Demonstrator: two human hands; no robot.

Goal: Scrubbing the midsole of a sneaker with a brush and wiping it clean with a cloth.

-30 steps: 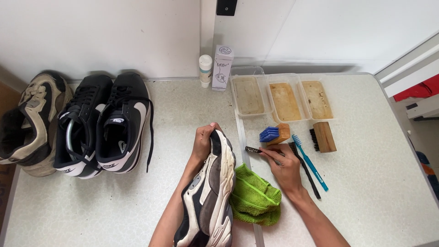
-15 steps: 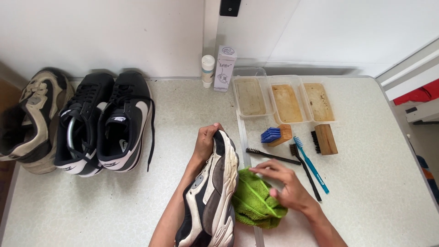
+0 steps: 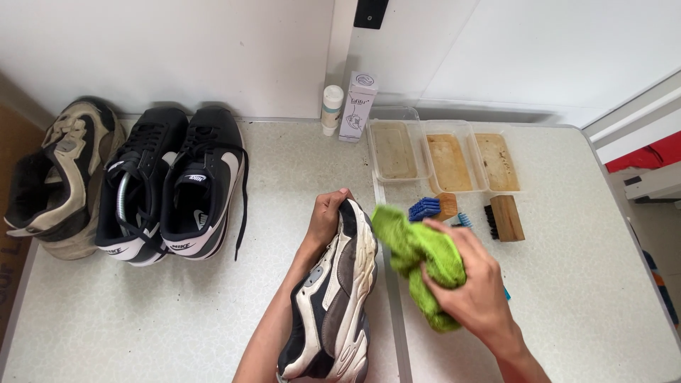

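Note:
My left hand [image 3: 328,216] grips the toe end of a worn black, grey and cream sneaker [image 3: 333,294], held on its side over the table with the sole facing right. My right hand [image 3: 472,284] is closed around a bunched green cloth [image 3: 415,252]. The cloth's upper end hangs just right of the sneaker's sole near the toe; whether it touches is unclear.
A pair of black-and-white sneakers [image 3: 174,188] and a beige-and-black sneaker [image 3: 53,181] stand at the left. Three plastic tubs [image 3: 447,159] of brownish liquid, a small white bottle [image 3: 330,108] and a box [image 3: 357,106] line the back. A blue-bristled brush [image 3: 429,208] and a black-bristled wooden brush [image 3: 504,218] lie behind my right hand.
My right hand left the thin brushes, closed on the green cloth lying on the table and lifted it up beside the sneaker's sole. The left hand kept its hold on the sneaker.

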